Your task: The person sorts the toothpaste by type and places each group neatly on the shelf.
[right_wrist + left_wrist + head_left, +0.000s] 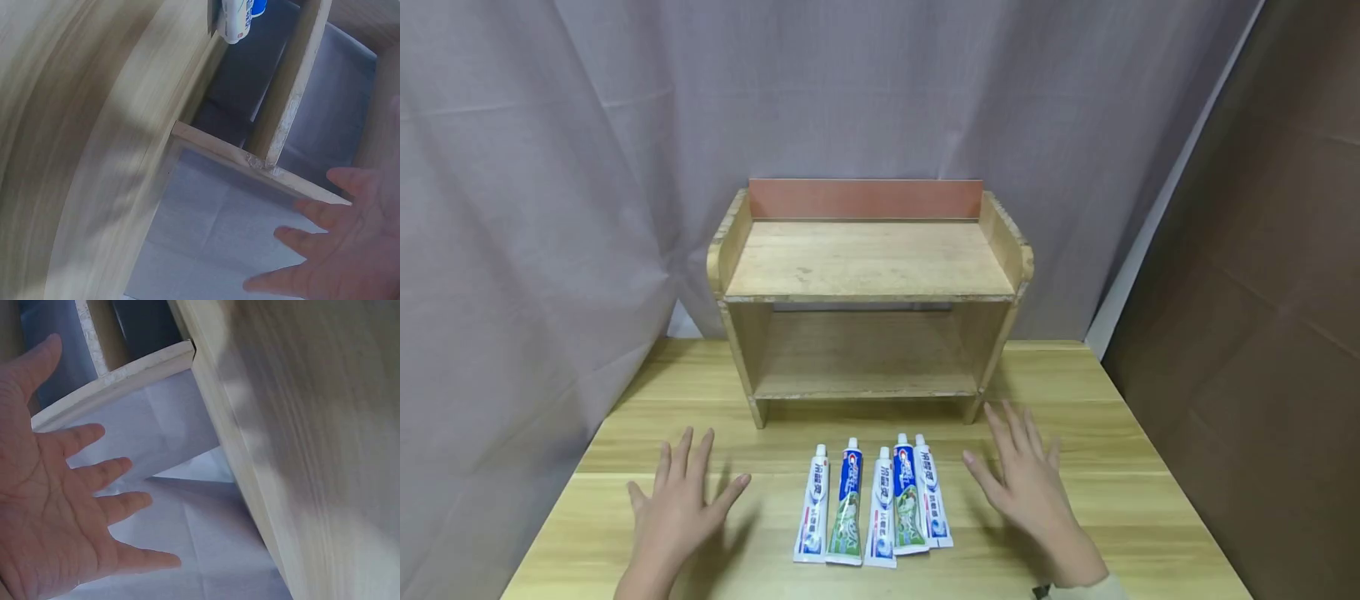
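Note:
A row of toothpaste tubes lies on the table, caps toward the shelf. From the left come a white tube (812, 512), a blue-and-green tube (847, 508), a second white tube (882, 512), another blue-and-green tube (907, 500) and a white tube (933, 500) partly under it. Left of the row, my left hand (676, 508) hovers with fingers spread, holding nothing. To the right, my right hand (1030, 492) is likewise spread and apart from the tubes. The right wrist view catches a white tube's cap end (234, 22) at its top edge.
Behind the tubes stands a two-tier wooden shelf (868, 262) with a reddish back strip (865, 200). Its lower board (865, 358) sits raised above the wooden table (1120, 517). Grey curtain (865, 92) hangs at the back and left, a brown one (1262, 292) at the right.

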`<state>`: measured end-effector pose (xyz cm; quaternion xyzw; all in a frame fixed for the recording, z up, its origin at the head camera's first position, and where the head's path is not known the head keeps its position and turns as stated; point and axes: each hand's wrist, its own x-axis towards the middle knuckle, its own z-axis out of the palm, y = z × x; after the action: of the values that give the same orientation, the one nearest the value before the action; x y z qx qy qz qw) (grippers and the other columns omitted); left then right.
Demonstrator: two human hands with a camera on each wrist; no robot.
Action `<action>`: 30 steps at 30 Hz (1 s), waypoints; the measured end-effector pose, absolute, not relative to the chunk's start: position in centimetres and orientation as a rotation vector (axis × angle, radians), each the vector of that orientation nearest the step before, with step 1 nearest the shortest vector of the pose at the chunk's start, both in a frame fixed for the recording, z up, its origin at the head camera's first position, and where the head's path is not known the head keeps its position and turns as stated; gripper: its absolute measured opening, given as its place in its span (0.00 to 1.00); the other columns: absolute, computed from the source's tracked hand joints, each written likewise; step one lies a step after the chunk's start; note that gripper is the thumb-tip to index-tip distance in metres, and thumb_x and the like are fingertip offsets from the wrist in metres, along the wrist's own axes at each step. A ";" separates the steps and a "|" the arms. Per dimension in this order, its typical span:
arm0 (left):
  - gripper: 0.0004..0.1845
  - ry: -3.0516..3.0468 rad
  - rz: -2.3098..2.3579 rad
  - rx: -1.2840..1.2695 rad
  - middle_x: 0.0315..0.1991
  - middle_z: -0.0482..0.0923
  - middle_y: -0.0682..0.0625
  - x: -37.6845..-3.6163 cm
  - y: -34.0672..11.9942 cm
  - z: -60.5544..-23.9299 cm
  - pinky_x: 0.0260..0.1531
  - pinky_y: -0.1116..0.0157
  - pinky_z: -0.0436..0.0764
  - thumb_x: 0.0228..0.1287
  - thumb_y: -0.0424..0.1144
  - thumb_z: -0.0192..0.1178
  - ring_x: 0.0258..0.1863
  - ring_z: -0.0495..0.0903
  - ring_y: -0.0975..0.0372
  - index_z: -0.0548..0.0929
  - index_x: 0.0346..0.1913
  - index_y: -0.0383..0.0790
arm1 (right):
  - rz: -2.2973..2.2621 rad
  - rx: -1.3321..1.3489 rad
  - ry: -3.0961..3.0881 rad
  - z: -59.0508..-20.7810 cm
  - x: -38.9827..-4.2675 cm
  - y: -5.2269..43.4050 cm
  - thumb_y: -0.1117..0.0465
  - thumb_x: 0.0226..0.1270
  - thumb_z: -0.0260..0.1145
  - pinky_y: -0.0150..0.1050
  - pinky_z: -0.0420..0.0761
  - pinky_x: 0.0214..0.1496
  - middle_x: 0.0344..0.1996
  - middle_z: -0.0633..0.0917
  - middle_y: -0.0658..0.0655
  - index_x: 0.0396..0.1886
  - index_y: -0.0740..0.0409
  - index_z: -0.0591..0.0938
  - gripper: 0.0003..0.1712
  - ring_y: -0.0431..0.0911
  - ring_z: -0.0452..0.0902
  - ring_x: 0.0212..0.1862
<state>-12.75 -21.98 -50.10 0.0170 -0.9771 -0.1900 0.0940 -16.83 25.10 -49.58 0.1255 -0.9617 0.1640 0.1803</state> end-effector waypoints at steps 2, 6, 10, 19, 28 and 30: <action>0.50 -2.870 -0.593 0.047 0.79 0.47 0.36 -13.1 -21.9 -49.8 0.57 0.16 0.37 0.65 0.72 0.52 0.75 0.47 0.33 0.56 0.79 0.43 | 0.480 0.371 -2.669 -49.5 -17.0 25.1 0.38 0.70 0.61 0.85 0.48 0.64 0.77 0.58 0.65 0.78 0.55 0.61 0.46 0.69 0.52 0.75; 0.47 -2.798 -0.704 0.032 0.77 0.53 0.35 -14.3 -21.8 -49.2 0.57 0.16 0.46 0.68 0.67 0.56 0.73 0.54 0.34 0.58 0.78 0.40 | 0.512 0.404 -2.595 -49.3 -17.4 25.0 0.40 0.69 0.64 0.80 0.61 0.64 0.74 0.65 0.65 0.74 0.61 0.67 0.43 0.68 0.64 0.70; 0.45 -2.719 -0.876 -0.021 0.76 0.55 0.33 -16.0 -21.7 -48.6 0.61 0.20 0.52 0.70 0.62 0.57 0.71 0.58 0.33 0.56 0.78 0.37 | 0.550 0.435 -2.569 -49.2 -17.7 24.9 0.42 0.69 0.66 0.74 0.67 0.65 0.70 0.70 0.67 0.70 0.65 0.70 0.40 0.67 0.68 0.67; 0.45 -2.615 -1.142 -0.105 0.75 0.55 0.31 -18.3 -21.3 -48.8 0.69 0.33 0.60 0.72 0.54 0.60 0.73 0.56 0.35 0.53 0.78 0.32 | 0.642 0.481 -2.626 -50.1 -17.2 24.0 0.42 0.69 0.66 0.65 0.77 0.62 0.61 0.80 0.66 0.64 0.63 0.77 0.35 0.63 0.76 0.61; 0.44 -2.541 -1.220 -0.115 0.74 0.56 0.30 -20.6 -20.7 -47.6 0.69 0.33 0.61 0.72 0.47 0.62 0.72 0.59 0.36 0.51 0.79 0.33 | 0.763 0.515 -2.740 -51.9 -16.7 22.2 0.44 0.69 0.68 0.59 0.81 0.61 0.57 0.82 0.65 0.61 0.65 0.78 0.33 0.61 0.79 0.57; 0.44 -2.534 -1.231 -0.125 0.75 0.55 0.30 -21.1 -20.6 -47.2 0.69 0.33 0.61 0.72 0.47 0.62 0.72 0.59 0.36 0.50 0.79 0.32 | 0.775 0.494 -2.777 -52.1 -16.6 21.9 0.43 0.69 0.67 0.60 0.79 0.63 0.58 0.82 0.66 0.62 0.66 0.78 0.35 0.61 0.78 0.59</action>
<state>-21.13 -20.64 -47.18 -0.0438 -0.8870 -0.4308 0.1603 -16.57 21.87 -52.08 0.1680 -0.9437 0.2635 0.1080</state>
